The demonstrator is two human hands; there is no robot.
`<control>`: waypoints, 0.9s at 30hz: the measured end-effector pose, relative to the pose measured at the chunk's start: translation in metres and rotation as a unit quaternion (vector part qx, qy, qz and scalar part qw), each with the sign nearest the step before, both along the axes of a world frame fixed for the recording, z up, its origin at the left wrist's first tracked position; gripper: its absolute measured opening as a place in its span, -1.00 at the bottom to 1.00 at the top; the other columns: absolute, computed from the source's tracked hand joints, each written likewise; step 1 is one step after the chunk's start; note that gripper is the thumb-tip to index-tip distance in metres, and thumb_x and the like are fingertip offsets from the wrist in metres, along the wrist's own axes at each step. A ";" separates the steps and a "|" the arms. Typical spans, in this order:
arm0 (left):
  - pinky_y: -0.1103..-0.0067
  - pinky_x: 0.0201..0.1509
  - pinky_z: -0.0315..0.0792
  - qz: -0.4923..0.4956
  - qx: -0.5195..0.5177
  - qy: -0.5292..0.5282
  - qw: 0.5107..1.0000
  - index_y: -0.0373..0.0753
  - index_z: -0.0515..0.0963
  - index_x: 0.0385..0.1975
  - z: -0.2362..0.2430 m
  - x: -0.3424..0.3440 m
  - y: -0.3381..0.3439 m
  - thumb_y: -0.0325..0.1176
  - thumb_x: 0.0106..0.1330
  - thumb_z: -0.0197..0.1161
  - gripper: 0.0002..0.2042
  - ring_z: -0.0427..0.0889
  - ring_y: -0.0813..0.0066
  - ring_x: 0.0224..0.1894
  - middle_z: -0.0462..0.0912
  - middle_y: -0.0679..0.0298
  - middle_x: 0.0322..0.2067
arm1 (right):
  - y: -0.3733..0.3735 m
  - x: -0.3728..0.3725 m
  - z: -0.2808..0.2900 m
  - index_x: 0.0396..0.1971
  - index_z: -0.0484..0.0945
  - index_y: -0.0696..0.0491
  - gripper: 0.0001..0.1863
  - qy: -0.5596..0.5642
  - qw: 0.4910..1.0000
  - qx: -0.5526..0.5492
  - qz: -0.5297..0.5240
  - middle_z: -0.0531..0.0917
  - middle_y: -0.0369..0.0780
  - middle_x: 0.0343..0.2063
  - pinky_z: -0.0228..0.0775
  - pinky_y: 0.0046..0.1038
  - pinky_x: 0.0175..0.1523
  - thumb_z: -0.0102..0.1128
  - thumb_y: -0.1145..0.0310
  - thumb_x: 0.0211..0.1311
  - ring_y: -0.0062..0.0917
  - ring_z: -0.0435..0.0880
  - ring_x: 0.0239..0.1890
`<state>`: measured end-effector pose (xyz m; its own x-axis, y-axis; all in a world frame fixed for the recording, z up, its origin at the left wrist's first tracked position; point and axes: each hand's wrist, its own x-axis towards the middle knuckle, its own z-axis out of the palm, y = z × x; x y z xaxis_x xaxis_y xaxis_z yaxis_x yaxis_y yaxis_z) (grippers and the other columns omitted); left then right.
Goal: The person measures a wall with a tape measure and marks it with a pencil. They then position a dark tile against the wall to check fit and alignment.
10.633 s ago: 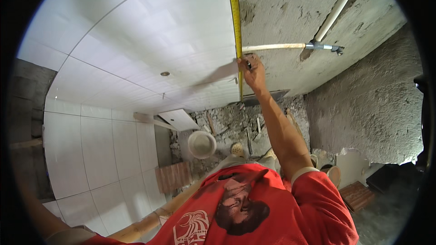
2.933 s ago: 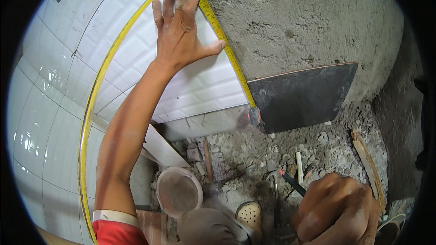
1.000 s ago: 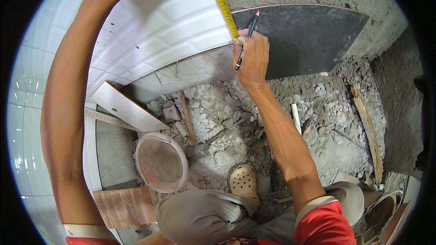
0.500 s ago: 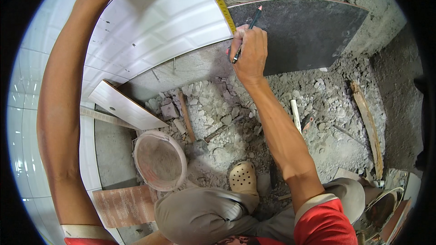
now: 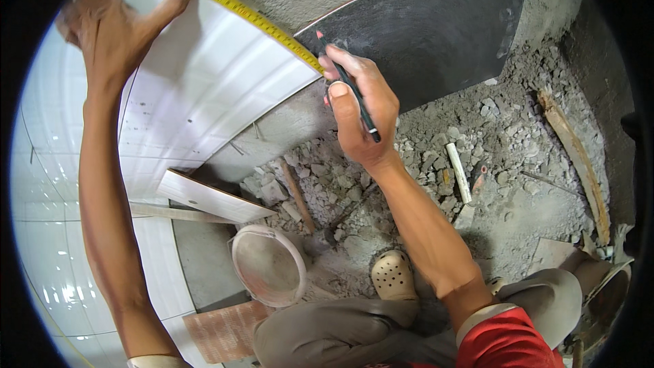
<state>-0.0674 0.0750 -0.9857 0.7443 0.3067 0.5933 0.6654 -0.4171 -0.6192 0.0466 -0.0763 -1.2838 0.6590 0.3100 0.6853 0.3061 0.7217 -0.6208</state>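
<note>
Two hands: L hand point(image 5: 111, 33) splayed (fingertips blurred), thumb on yellow tape point(image 5: 238, 8); R hand point(image 5: 364, 99) grips pencil point(image 5: 350, 87) by tape's low end; prob. light, springy; pin flat beside thumb.

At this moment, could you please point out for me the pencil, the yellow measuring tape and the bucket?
pencil point(image 5: 360, 103): head view, on its dark shaft.
yellow measuring tape point(image 5: 252, 16): head view, mid-length on its visible strip.
bucket point(image 5: 302, 274): head view, right side of its rim.
</note>
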 end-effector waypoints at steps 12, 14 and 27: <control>-0.16 0.45 -0.10 -0.138 0.077 0.097 0.983 -0.39 -0.11 0.41 0.002 0.007 -0.018 0.33 -0.12 0.62 0.32 -0.08 -0.11 0.42 -0.05 -0.21 0.25 | 0.022 0.015 -0.004 -0.21 0.56 0.20 -0.90 0.254 0.934 -0.025 0.248 0.78 -0.13 -0.33 0.53 -0.58 -0.28 0.20 0.49 0.36 -0.69 0.72 -0.32; -0.18 0.43 0.06 -0.091 0.112 0.104 0.984 -0.33 -0.19 0.42 0.003 0.006 -0.020 0.33 -0.15 0.63 0.36 -0.05 -0.15 0.44 -0.06 -0.24 0.29 | 0.025 0.012 -0.003 -0.18 0.55 0.22 -0.90 0.205 0.953 0.000 0.224 0.78 -0.07 -0.25 0.56 -0.61 -0.21 0.12 0.51 0.42 -0.67 0.73 -0.25; -0.26 0.50 -0.30 -0.056 0.112 0.147 0.981 -0.21 -0.30 0.38 0.013 0.001 -0.017 0.34 -0.14 0.61 0.35 -0.36 -0.15 0.48 -0.22 -0.25 0.32 | 0.043 -0.003 0.000 -0.25 0.60 0.17 -0.85 0.257 0.956 0.002 0.141 0.75 -0.17 -0.38 0.57 -0.51 -0.22 0.36 0.46 0.25 -0.59 0.75 -0.33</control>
<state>-0.0664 0.0582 -0.9724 0.9154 0.0986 0.3903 0.4009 -0.3087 -0.8625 0.0437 -0.0329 -1.2838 0.8001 0.5227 0.2943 -0.2460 0.7334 -0.6338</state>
